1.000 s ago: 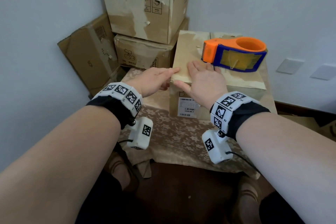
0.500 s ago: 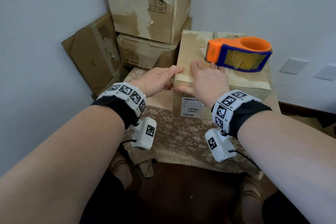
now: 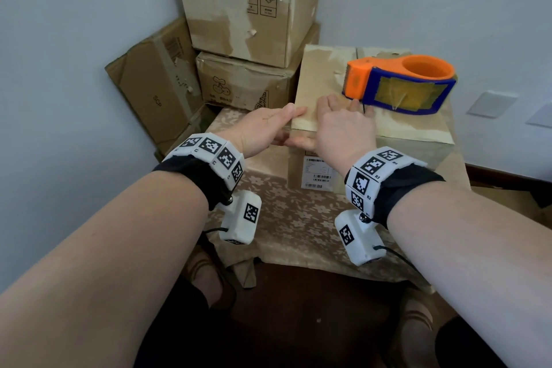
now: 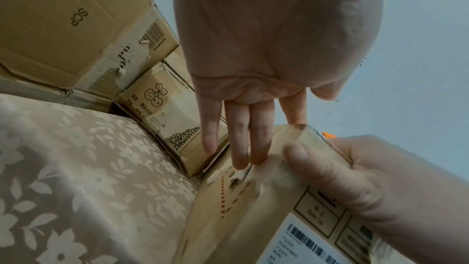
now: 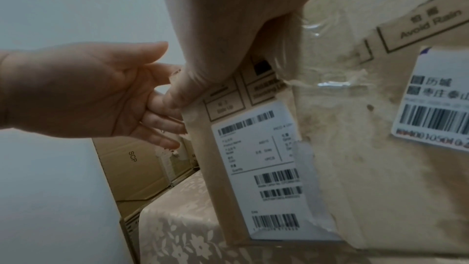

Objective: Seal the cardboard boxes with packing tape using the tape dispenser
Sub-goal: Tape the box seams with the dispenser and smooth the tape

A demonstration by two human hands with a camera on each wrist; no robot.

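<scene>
We see the right hand (image 3: 343,128) flat, fingers straight, on the box (image 3: 412,128) top—tape dispenser (image 3: 400,86) just beyond fingertips; left hand (image 3: 263,128), fingers straight, at its left edge.

Soft, even daylight in the head view; sharp in the middle, stretched and bowed toward the edges. Dimmer and grainier at both wrists, with faint glare on glossy tape (image 5: 327,83) and blurred print up close.
</scene>
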